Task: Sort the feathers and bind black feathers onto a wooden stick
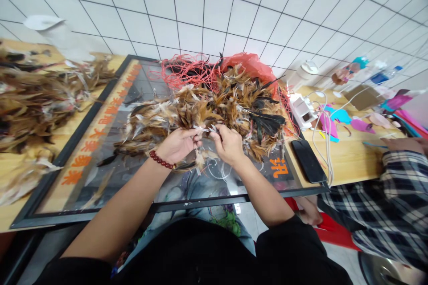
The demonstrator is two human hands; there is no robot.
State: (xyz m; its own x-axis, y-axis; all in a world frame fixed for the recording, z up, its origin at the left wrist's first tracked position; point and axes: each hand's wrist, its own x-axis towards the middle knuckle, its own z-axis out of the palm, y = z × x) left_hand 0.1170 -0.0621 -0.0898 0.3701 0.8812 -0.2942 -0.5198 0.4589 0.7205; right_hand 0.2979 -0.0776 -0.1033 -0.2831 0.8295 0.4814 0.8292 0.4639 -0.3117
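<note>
Brown and black feathers lie in a broad heap on a framed glass panel with orange characters. At the heap's near edge, my left hand, with a dark red bead bracelet on its wrist, pinches a small feather bundle with a white tie. Close on the right, my right hand has thumb and forefinger pressed together on a small pale piece, too small to name. The two hands are a short gap apart. Thin white loops lie on the glass below them.
More feathers cover the left table. Red strings and a red plastic bag lie behind the heap. A phone, white cables, a white cup and coloured pieces are at the right. A person in a plaid shirt sits there.
</note>
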